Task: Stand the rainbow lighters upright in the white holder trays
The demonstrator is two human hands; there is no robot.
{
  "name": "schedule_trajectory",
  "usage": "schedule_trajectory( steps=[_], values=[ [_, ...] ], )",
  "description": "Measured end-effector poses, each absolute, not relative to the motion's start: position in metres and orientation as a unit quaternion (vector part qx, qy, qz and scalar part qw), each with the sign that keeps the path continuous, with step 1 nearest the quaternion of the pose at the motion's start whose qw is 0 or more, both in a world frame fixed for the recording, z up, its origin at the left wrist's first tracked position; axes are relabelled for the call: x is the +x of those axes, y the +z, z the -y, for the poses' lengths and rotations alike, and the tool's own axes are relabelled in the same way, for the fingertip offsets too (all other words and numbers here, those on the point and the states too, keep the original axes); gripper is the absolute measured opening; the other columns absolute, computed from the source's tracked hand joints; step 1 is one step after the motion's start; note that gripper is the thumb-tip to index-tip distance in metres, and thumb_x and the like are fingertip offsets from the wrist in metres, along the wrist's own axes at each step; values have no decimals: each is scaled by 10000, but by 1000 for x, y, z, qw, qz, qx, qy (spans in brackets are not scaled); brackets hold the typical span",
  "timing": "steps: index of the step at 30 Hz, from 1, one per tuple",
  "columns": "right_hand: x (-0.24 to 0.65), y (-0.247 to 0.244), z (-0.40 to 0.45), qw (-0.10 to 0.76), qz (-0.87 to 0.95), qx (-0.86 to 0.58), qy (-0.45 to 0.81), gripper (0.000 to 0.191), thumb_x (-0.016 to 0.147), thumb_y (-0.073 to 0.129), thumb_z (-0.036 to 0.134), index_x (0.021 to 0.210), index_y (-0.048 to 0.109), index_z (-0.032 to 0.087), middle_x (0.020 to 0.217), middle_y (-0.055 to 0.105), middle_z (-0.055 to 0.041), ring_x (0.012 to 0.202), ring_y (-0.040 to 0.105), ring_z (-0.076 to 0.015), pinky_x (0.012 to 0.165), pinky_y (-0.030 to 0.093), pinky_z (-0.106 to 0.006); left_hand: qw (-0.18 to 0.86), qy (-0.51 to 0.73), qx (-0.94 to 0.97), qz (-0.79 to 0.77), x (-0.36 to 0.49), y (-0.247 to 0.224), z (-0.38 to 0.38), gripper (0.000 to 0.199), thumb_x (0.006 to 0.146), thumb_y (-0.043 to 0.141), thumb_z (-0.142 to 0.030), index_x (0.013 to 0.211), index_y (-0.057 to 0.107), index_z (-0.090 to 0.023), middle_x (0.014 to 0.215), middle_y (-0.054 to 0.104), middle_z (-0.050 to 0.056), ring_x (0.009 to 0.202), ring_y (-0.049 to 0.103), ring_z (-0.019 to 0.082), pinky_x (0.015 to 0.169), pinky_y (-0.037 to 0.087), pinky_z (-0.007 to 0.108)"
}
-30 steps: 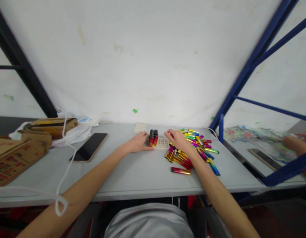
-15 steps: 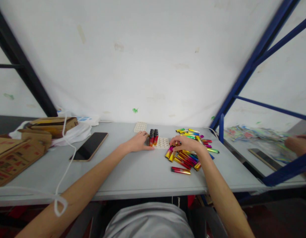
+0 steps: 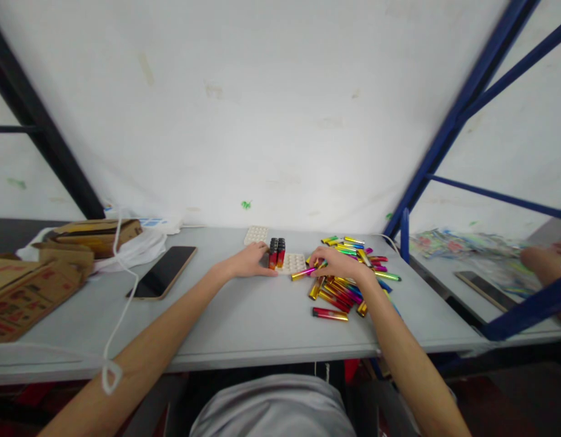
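Observation:
My left hand [image 3: 250, 261] curves around the left end of a white tray with round holes [image 3: 295, 263], thumb at the front edge and fingers behind. Several red lighters with black tops [image 3: 276, 252] stand upright together in that end of the tray. My right hand [image 3: 331, 262] is closed over the tray's right end, at the edge of a loose pile of shiny lighters [image 3: 339, 292]. From its fingertips a pink-and-gold lighter [image 3: 302, 274] sticks out to the left, lying nearly level. The fingers partly cover this lighter.
A second white holed tray [image 3: 256, 235] lies behind my left hand. To the left are a phone [image 3: 164, 273], a cardboard box [image 3: 30, 291] and a white cable [image 3: 125, 303]. One red lighter [image 3: 330, 314] lies near the front. Another person's hand [image 3: 546, 264] shows beyond the blue frame.
My right hand has picked a pink-and-gold lighter out of the pile, its end now pointing left beside the tray. My left hand stays at the tray; the view has shifted slightly.

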State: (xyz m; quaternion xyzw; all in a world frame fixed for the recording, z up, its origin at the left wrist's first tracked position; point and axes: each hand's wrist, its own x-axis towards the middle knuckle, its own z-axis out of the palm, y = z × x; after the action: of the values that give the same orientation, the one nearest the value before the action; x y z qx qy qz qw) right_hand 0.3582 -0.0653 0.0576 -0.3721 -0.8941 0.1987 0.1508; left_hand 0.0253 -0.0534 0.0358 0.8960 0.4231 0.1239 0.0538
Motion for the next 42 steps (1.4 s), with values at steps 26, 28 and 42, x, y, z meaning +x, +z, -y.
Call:
schedule_trajectory(
  steps=[26, 28, 42],
  values=[
    [278, 45, 95, 363, 662, -366, 544, 504, 875, 671, 713, 1083, 544, 272, 665, 432, 97, 495, 291, -98, 448, 218, -231, 8, 163, 891, -423, 30, 18, 54, 726, 836, 650, -809, 1163, 697, -163, 1189, 708, 167, 1118, 651, 350, 1012, 515, 434],
    [276, 43, 95, 377, 678, -378, 505, 489, 878, 646, 723, 996, 547, 258, 629, 386, 97, 502, 303, -108, 458, 237, -244, 8, 170, 891, -422, 30, 18, 55, 713, 832, 655, -807, 1151, 701, -171, 1175, 713, 161, 1109, 653, 349, 1002, 518, 433],
    [274, 34, 86, 431, 736, -447, 271, 349, 815, 500, 473, 589, 364, 245, 593, 307, 47, 588, 328, -128, 566, 231, -290, 9, 165, 891, -423, 32, 26, 60, 679, 843, 675, -767, 1163, 701, -169, 1174, 719, 159, 1128, 660, 348, 1019, 513, 425]
  ],
)
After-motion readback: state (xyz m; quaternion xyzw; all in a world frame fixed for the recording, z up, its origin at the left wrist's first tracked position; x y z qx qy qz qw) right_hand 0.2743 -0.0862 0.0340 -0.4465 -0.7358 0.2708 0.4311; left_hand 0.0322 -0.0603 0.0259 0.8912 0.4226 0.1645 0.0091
